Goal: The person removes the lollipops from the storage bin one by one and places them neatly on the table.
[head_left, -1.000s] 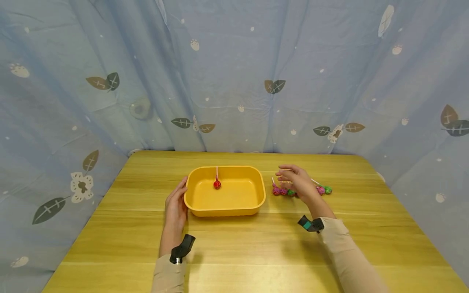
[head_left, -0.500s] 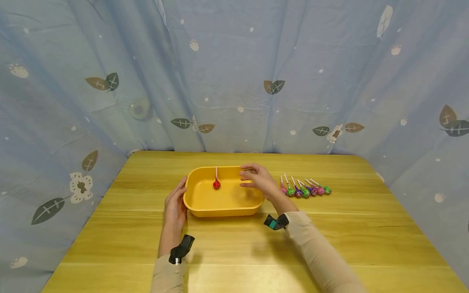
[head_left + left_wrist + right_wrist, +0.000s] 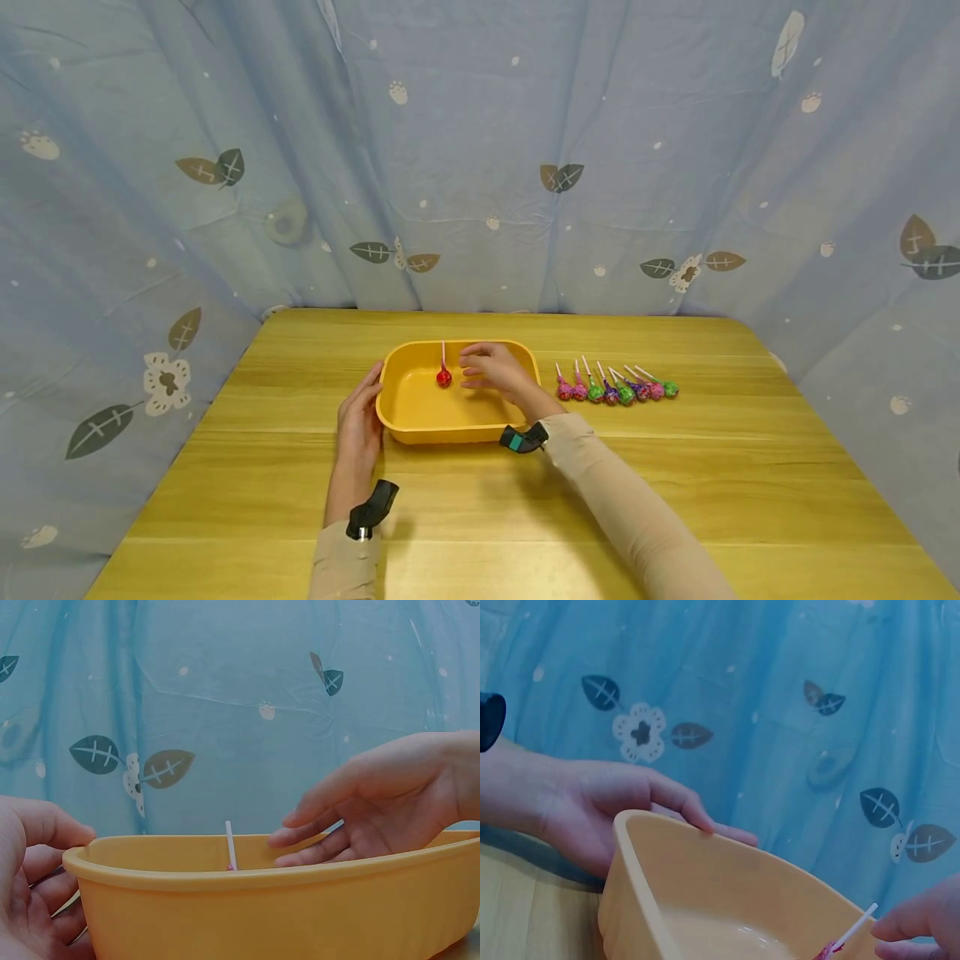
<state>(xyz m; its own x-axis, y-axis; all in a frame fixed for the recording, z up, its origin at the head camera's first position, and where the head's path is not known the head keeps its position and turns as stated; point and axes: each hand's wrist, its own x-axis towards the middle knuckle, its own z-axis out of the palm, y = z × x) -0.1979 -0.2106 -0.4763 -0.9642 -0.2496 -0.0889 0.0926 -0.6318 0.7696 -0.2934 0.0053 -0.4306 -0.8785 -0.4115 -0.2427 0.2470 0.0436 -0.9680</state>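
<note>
A yellow plastic bin (image 3: 450, 435) stands on the table, with one red lollipop (image 3: 444, 379) inside, its stick leaning on the back wall. My left hand (image 3: 360, 429) rests against the bin's left end; in the left wrist view one fingertip touches the rim and the other fingers lie along the outer wall. Over the bin's right half reaches my right hand (image 3: 497, 371), fingers loosely bent and apart, nothing between them. The right hand's fingertips (image 3: 289, 861) point at the lollipop's white stick (image 3: 231, 844) without touching it. The bin's wall hides the candy in the left wrist view.
To the right of the bin several wrapped lollipops (image 3: 611, 396) in pink, green and purple lie in a row, sticks pointing away. The wooden table (image 3: 480, 517) ends at a blue patterned curtain (image 3: 480, 167) behind.
My right hand has moved left, from over the lollipop row, past the bin's right rim and into the space over the bin. The left hand and the red lollipop have stayed put.
</note>
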